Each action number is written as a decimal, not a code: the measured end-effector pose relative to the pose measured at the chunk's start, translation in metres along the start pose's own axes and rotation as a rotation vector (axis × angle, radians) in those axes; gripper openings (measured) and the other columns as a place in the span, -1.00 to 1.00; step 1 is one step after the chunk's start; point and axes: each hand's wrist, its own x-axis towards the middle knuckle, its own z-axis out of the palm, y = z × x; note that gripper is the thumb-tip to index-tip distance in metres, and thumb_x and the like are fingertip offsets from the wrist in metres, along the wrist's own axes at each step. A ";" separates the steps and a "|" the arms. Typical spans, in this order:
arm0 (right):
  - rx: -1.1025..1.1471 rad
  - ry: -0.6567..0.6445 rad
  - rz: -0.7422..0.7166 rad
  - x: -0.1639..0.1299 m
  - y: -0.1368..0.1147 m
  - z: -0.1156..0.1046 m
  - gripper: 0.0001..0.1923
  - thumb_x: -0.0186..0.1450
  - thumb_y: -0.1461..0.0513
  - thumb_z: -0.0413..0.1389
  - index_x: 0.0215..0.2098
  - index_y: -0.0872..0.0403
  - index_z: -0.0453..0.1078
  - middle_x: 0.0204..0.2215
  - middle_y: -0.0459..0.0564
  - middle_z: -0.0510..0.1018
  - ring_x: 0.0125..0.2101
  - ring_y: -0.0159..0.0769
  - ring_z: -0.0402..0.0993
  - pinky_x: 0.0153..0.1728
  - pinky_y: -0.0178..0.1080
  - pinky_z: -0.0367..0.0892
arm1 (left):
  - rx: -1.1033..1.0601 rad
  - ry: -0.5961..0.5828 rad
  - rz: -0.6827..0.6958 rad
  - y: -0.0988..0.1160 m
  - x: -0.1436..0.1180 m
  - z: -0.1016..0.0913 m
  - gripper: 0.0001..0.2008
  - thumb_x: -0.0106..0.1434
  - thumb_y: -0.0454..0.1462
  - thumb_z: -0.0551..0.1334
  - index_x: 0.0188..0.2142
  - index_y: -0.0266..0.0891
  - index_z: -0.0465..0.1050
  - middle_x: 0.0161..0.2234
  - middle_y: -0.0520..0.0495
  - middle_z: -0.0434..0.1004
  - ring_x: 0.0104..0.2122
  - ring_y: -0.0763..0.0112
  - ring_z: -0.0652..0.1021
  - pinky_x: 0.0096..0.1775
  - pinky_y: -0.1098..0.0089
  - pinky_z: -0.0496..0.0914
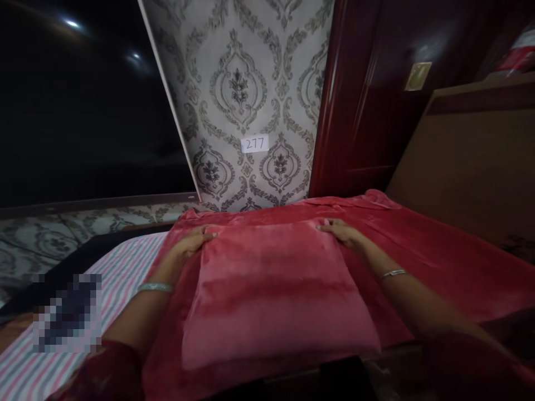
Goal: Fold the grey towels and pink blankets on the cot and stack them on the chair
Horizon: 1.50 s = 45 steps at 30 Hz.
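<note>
Your folded red blanket (276,289) lies on the bed straight ahead, its long axis running away from you; your left hand (193,243) and right hand (340,231) press flat, fingers spread, on its far corners — equally near — while its near edge is lost in shadow.

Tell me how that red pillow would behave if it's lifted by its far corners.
The red pillow looks soft and plump, so it would probably sag and feel light. Its plush cover may slide on the red blanket. The left hand and right hand rest on its corners.
</note>
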 end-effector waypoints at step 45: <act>-1.057 0.229 -0.362 -0.014 0.055 0.110 -0.34 0.44 -0.12 -0.08 0.42 -0.10 0.15 0.43 0.12 0.10 0.40 0.25 -0.10 0.28 0.36 -0.08 | 1.105 0.063 0.032 -0.042 -0.013 0.120 -0.20 0.36 0.22 -0.03 0.44 -0.10 0.03 0.46 -0.31 -0.06 0.43 -0.20 -0.02 0.32 -0.29 -0.09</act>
